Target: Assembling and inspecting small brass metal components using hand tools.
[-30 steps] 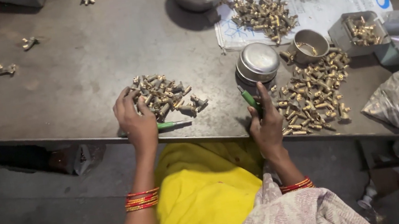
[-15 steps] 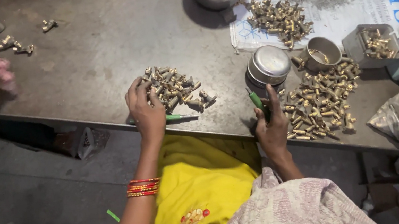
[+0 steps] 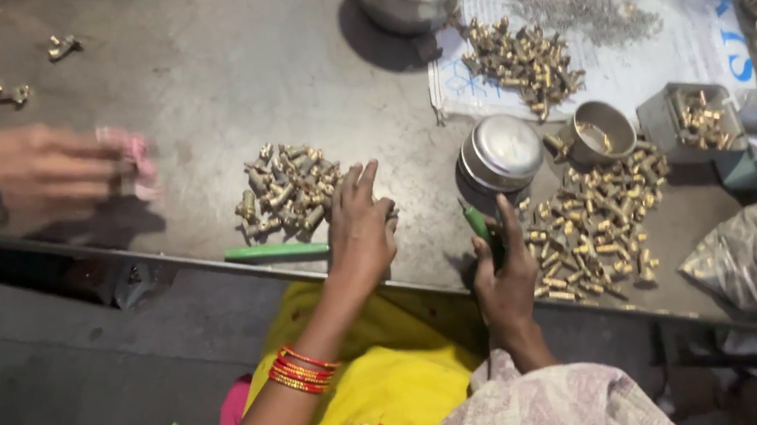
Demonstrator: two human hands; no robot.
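A: At the far left a co-worker's hand (image 3: 48,175), blurred, holds something pink over the table (image 3: 212,78); I can't make out what it is. It's close to your side, so a reach across could bump it.

B: And my own left hand?

A: Your left hand (image 3: 359,225) lies on the right edge of the small pile of brass fittings (image 3: 288,188), fingers (image 3: 363,183) spread and curled down onto the pieces. Whether they've pinched one I can't tell. A green pen (image 3: 277,251) lies just beside your wrist at the table's edge; one sweep of your forearm could knock it to the floor.

B: The right?

A: Your right hand (image 3: 503,269) is closed on a green-handled tool (image 3: 477,221), its tip pointing up toward the round steel tin (image 3: 501,154). The big heap of brass fittings (image 3: 591,217) touches that hand and spreads near the edge, so a careless drag could roll pieces off. The open steel cup (image 3: 602,130) sits beside the tin and could tip if nudged.
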